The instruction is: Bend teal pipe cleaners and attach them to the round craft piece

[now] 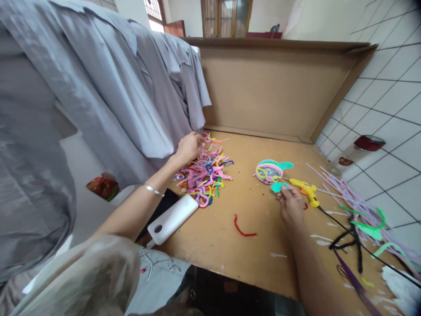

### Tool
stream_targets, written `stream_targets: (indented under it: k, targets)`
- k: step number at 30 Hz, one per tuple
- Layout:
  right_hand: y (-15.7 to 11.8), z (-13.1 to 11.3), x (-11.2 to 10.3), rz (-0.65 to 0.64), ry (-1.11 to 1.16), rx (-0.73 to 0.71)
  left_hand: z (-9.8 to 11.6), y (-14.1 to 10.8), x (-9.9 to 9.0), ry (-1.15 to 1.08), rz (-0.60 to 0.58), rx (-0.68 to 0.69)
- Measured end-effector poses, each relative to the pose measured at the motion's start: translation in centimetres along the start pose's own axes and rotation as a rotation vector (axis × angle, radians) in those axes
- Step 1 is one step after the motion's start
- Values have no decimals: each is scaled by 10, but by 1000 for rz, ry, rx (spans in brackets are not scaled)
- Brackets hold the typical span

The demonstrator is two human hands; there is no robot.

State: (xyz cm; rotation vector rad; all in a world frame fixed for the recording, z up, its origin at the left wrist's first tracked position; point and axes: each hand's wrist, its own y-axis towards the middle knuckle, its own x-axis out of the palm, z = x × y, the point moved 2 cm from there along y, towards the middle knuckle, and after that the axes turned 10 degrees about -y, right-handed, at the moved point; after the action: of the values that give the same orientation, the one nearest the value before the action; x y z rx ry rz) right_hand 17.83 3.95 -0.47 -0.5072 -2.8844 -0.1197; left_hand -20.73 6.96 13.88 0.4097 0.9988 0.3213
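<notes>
My left hand (190, 146) reaches to the far left edge of a heap of colourful pipe cleaner pieces (210, 171); its fingertips are hidden among them. Between the thumb and fingers of my right hand (291, 202) is a small teal piece (279, 187). Just beyond it lies a round craft piece (268, 172) with a pink and teal rim, yellow loops and a teal flap on its right. Beside my right hand, a yellow glue gun (305, 189) lies with its nozzle toward the round piece. A curved red pipe cleaner (243, 228) rests nearer the front edge.
A white device (173, 219) lies at the table's left edge. Lilac pipe cleaners (351, 197), black strands (353, 241) and a cable spread over the right side. A jar (351, 158) stands by the tiles. Cardboard (263, 87) rises behind; grey cloth (131, 87) hangs left.
</notes>
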Motion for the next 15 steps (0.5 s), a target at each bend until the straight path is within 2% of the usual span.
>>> stream_targets:
  k: [3,5,6,8,11,13,15]
  targets:
    - [0,-1,1,-12,1,0,37,9,-9,-167,125,68]
    - [0,-1,2,-13,-3,-2,68,4,2,-338,158,131]
    - [0,-1,3,-7,-2,-2,85,-3,14,-441,149,144]
    - [-1,-1,3,9,6,0,114,-25,51,-664,120,128]
    - [-2,-1,4,16,11,0,142,-66,121,-970,10,-3]
    - [-3,-1,5,16,2,-4,147,-90,162,-1121,-40,-161]
    - [-4,-1,7,25,-16,-6,144,-107,189,-1219,-11,-306]
